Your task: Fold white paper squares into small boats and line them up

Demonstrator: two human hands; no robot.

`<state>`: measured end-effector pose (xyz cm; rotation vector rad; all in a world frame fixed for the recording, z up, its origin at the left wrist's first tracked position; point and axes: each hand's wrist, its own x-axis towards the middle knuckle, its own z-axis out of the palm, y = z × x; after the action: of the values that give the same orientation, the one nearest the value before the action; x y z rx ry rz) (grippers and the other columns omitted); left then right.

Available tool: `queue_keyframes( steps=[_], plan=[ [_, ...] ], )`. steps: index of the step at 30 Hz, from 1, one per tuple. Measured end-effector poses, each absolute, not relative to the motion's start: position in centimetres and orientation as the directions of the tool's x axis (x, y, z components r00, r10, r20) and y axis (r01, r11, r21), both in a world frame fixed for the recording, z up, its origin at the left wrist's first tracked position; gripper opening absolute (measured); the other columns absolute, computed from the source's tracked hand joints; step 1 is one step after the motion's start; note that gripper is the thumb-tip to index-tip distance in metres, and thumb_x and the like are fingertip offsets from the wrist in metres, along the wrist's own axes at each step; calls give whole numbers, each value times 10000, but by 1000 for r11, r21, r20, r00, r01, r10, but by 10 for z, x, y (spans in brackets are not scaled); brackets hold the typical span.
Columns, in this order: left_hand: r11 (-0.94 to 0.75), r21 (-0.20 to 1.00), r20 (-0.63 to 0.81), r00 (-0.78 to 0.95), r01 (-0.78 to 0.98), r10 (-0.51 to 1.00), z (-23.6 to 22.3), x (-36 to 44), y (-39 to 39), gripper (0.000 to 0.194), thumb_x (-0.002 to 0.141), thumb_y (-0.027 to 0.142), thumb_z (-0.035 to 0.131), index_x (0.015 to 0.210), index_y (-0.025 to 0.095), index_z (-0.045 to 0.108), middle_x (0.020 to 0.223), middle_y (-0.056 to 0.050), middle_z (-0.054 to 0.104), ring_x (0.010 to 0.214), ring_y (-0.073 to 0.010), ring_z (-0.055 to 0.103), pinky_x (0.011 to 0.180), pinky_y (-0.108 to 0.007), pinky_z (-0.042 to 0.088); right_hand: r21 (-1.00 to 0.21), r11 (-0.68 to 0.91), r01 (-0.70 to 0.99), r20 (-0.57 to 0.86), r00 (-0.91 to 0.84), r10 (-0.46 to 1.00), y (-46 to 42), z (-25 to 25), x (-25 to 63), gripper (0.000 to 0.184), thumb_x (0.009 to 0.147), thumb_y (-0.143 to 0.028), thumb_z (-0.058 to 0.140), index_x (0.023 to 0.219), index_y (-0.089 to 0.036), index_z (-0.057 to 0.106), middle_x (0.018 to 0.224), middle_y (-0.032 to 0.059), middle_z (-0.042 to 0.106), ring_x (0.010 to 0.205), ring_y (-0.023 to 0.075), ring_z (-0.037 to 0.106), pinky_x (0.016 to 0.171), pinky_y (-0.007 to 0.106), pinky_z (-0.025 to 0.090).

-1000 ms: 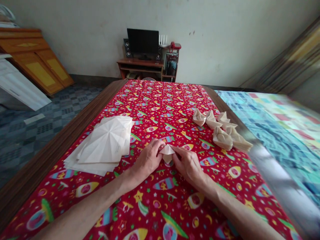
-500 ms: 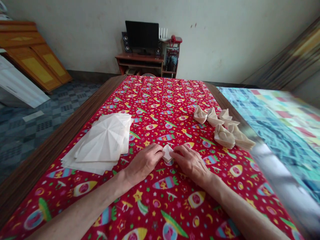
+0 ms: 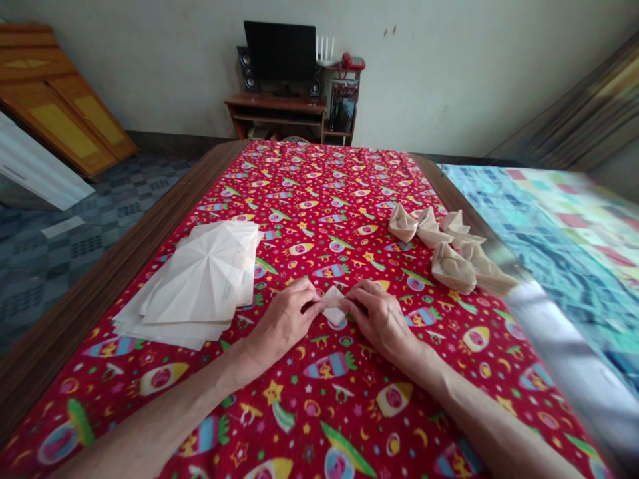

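Observation:
A small folded piece of paper (image 3: 334, 305), white and roughly diamond-shaped, is held between my hands just above or on the red patterned cloth (image 3: 319, 219). My left hand (image 3: 293, 311) pinches its left corner between thumb and fingers. On the opposite corner my right hand (image 3: 377, 311) has a similar pinch. To the left lies a loose stack of creased paper sheets (image 3: 200, 279), the top one marked by folds radiating from its middle. Several folded paper shapes (image 3: 453, 267) with pointed ends stand in a cluster to the right.
The cloth covers a dark wooden table (image 3: 164, 219). Beyond its far end, a desk (image 3: 274, 103) holds a monitor (image 3: 280, 60), speakers and a red telephone (image 3: 352, 62). A wooden cabinet (image 3: 74, 113) stands at left; a blue patterned sheet (image 3: 529, 246) spreads at right.
Both hands keep their pinch on the folded paper. Its visible shape has altered slightly, with a band now showing across its middle. The head view has tipped slightly downward.

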<state>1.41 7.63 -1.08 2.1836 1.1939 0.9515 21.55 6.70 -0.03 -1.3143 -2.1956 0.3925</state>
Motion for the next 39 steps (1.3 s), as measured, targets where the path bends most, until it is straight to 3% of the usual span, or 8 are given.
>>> queue_keyframes(
  steps=[9, 16, 28, 33, 39],
  plan=[
    [-464, 565, 293, 359, 683, 886, -2, 17, 76, 137, 852, 163, 561, 717, 157, 539, 803, -16, 508, 738, -132, 533, 679, -247, 442, -273, 488, 829, 293, -411, 863, 69, 0, 211, 236, 937, -278, 428, 755, -185, 547, 747, 42, 546, 709, 155, 504, 701, 270, 378],
    [-474, 500, 288, 377, 725, 880, -6, 21, 78, 175, 861, 233, 582, 723, 165, 500, 796, 4, 490, 728, -130, 517, 666, -249, 428, -290, 458, 840, 253, -394, 883, 69, 7, 207, 226, 921, -336, 468, 775, -180, 540, 774, 48, 551, 719, 151, 509, 674, 255, 371],
    [-488, 439, 261, 412, 755, 873, -11, 13, 83, 175, 822, 259, 640, 751, 183, 500, 821, 12, 491, 720, -135, 512, 674, -272, 430, -451, 452, 770, 211, -400, 892, 74, 9, 217, 130, 872, -259, 545, 763, -189, 536, 753, 16, 561, 673, 126, 496, 606, 225, 351],
    [-494, 513, 305, 389, 702, 869, -12, 9, 81, 143, 840, 243, 615, 780, 184, 500, 844, -1, 504, 761, -143, 531, 713, -281, 456, -470, 465, 750, 219, -411, 885, 73, 7, 219, 117, 876, -239, 528, 774, -188, 553, 773, 26, 575, 696, 134, 513, 632, 232, 362],
    [-498, 573, 340, 365, 650, 867, -6, 9, 68, 165, 916, 350, 477, 909, 188, 512, 894, -40, 542, 868, -177, 554, 798, -324, 475, -690, 286, 664, 211, -193, 958, 67, 1, 213, 185, 870, -296, 521, 725, -185, 553, 639, -13, 563, 577, 108, 500, 558, 212, 352]
  ],
)
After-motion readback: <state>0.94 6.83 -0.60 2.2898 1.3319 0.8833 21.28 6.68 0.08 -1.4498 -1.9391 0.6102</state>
